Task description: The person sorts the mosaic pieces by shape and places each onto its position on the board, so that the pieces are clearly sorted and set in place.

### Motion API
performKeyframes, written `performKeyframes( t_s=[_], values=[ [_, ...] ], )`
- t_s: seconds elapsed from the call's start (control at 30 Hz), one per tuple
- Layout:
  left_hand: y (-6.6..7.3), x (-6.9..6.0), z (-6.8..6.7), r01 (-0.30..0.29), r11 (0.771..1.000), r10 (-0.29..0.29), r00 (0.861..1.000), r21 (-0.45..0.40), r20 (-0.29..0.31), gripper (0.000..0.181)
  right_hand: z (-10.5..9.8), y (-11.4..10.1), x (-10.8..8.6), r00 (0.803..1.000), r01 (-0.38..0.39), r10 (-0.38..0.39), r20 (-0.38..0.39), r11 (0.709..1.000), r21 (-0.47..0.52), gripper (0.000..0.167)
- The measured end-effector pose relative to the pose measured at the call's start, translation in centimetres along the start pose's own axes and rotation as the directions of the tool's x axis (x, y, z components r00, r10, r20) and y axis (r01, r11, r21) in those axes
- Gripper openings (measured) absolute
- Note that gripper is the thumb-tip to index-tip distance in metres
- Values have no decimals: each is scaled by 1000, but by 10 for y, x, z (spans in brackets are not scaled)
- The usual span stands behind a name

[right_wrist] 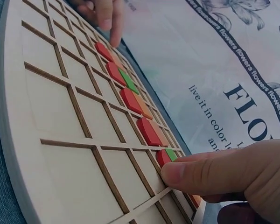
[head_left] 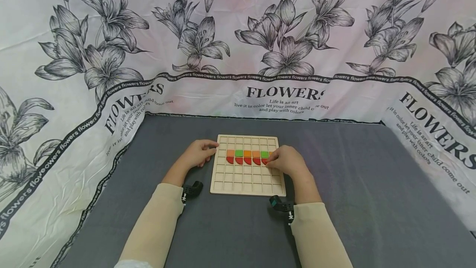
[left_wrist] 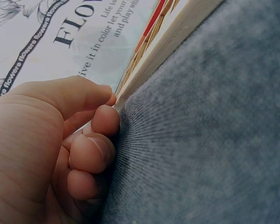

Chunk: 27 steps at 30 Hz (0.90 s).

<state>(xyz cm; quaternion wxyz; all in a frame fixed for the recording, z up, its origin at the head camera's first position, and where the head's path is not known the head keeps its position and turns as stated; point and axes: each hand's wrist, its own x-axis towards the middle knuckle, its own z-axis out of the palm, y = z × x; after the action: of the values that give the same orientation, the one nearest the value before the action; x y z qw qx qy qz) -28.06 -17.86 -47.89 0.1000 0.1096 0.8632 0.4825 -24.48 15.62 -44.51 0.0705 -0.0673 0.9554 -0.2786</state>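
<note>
A square wooden grid board [head_left: 248, 193] lies on the grey cloth. Across its middle runs a row of orange and green square tiles [head_left: 239, 153], with red rounded pieces [head_left: 239, 161] in the cells just below. My left hand [head_left: 200, 153] holds the board's left edge between thumb and curled fingers; the left wrist view shows the fingertips [left_wrist: 105, 119] at that edge. At the row's right end, my right hand [head_left: 290, 161] pinches with thumb and fingers beside the last visible red piece [right_wrist: 163, 157]. The hand mostly covers the piece it pinches, which seems to be red.
A dark grey cloth [head_left: 230, 230] covers the table around the board. White floral fabric [head_left: 223, 94] with printed lettering stands behind and along both sides. Black wrist cameras [head_left: 281, 204] are strapped at both sleeves, close to the board's near edge.
</note>
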Motion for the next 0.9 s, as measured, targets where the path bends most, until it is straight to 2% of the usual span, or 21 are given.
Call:
performKeyframes(
  t_s=[0.13, 0.3, 0.47, 0.63, 0.77, 0.9],
  values=[
    [0, 0, 0, 11, 1000, -11, 1000, 4, -5, 33, -3, 1, -1, 1000, 14, -15, 11, 999, 48, 9],
    [-1, 0, 0, 19, 1000, -19, 1000, 0, -8, 32, -18, 8, -6, 999, 40, -37, -19, 983, 177, 26],
    [-1, 0, 1, 9, 1000, -9, 1000, -5, -7, 32, -37, 25, -17, 998, -14, 27, -60, 976, 219, 37],
    [-1, 1, 0, 10, 1000, -10, 1000, -4, -7, 32, -51, 48, -27, 990, -97, 116, -79, 971, 219, 39],
    [-1, 1, 0, 16, 1000, -16, 1000, 3, -2, 32, -57, 64, -36, 979, -199, 205, -6, 958, 205, 39],
    [-1, 2, 0, 21, 1000, -21, 1000, 11, 0, 32, -59, 73, -41, 969, -242, 226, 101, 952, 187, 36]
  ],
)
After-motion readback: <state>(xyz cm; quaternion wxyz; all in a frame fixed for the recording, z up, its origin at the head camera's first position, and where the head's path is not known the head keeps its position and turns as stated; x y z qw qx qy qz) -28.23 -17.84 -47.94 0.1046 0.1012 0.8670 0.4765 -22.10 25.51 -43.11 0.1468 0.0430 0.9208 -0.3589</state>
